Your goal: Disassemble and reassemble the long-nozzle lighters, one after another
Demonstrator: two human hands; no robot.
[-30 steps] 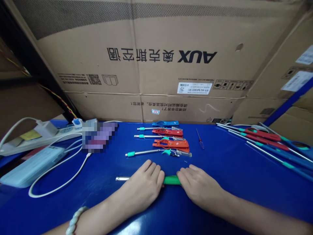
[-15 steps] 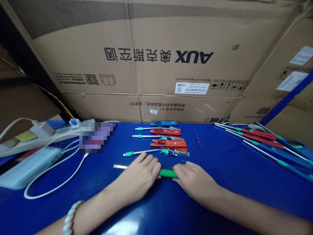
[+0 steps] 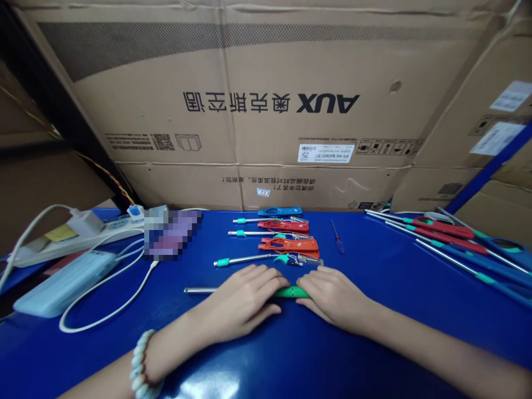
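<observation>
Left hand point(image 3: 249, 292) and right hand point(image 3: 338, 296) both grasp the green lighter point(image 3: 286, 292), just this side of the orange casing point(image 3: 293, 246) on the worktop point(image 3: 266, 360). Risk: uneven twisting might crack its handle or make fingers slip.

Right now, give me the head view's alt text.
Left hand and right hand hold a green lighter at a blue table. Beyond lie three opened lighters, a screwdriver to their right; cardboard stands behind.
</observation>
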